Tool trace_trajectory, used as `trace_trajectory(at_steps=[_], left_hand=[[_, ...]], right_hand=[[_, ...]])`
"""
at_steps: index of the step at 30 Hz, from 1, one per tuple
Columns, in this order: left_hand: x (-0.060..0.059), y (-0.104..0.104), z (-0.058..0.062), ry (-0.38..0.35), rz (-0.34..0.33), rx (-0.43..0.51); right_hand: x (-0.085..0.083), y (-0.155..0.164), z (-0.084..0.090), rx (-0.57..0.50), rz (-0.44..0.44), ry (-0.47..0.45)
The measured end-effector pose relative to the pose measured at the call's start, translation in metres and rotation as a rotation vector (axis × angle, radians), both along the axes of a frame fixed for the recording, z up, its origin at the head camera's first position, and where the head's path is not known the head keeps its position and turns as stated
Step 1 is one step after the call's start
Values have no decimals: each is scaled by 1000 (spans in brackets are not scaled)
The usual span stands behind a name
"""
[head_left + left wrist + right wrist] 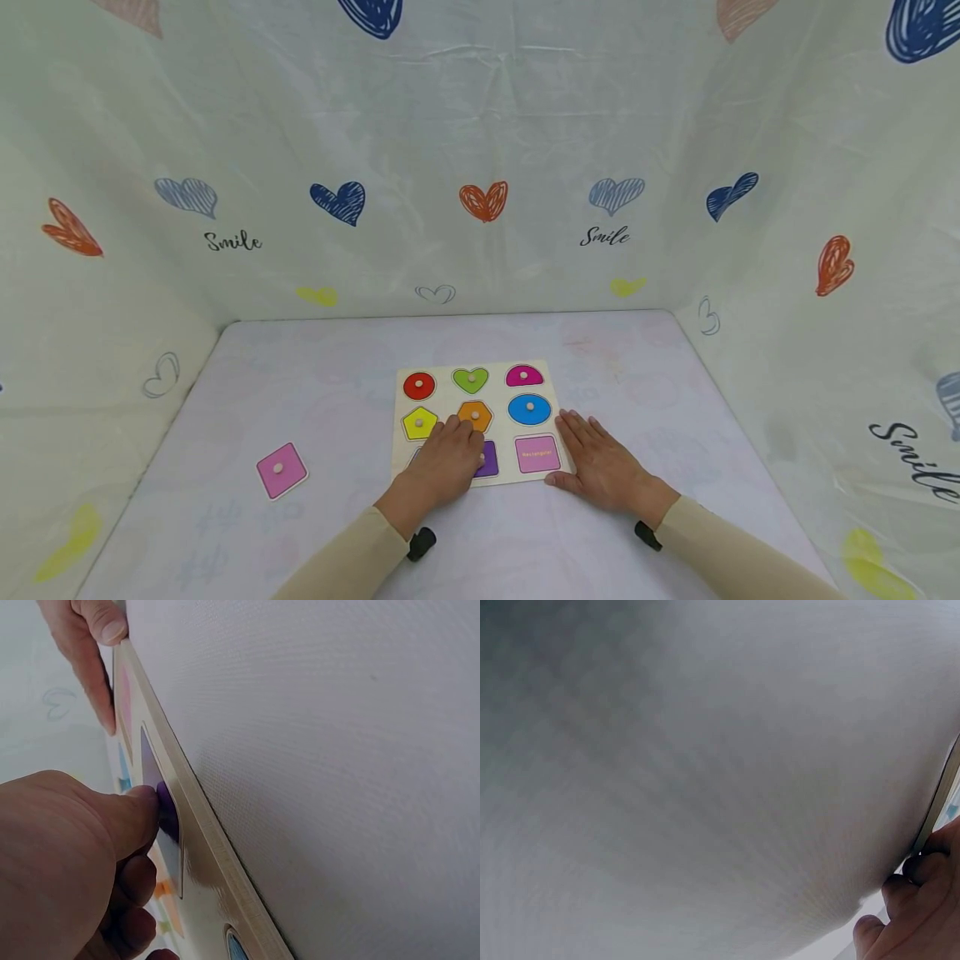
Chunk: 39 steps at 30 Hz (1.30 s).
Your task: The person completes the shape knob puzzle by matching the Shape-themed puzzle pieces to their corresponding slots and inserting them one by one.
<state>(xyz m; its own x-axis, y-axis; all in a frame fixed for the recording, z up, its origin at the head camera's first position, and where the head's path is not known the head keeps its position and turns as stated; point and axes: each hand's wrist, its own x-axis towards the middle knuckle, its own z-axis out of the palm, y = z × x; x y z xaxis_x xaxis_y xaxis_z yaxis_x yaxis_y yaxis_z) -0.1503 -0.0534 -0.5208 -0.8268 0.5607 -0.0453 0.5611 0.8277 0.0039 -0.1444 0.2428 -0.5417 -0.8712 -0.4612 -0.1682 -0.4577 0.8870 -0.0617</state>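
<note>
A wooden knob puzzle board (498,390) lies flat on the table. My left hand (448,454) is over its near edge, thumb and fingers pinching the knob of a purple square piece (490,460). In the left wrist view that purple piece (172,859) lies in its recess, its knob mostly behind the thumb. My right hand (606,468) rests with extended fingers against the board's right edge, thumb near the lower right corner. Beside it is a pink recess (537,454) with a printed word. The left hand partly hides a blue-edged shape at the lower left.
A loose pink piece (282,472) with a white knob lies on the table (337,400), left of the board. Red circle (418,386), green heart (470,381), blue oval (529,410) and several other knobbed pieces sit in the board. A heart-printed curtain (420,125) surrounds the table.
</note>
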Motion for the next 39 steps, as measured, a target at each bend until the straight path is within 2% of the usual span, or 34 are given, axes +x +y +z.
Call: trace_trajectory(at_steps=[21, 39], left_hand=[[-1, 0, 0, -30, 18, 25], [2, -1, -4, -28, 22, 51]], right_hand=[[-1, 1, -2, -10, 5, 10], [0, 1, -1, -17, -5, -1]])
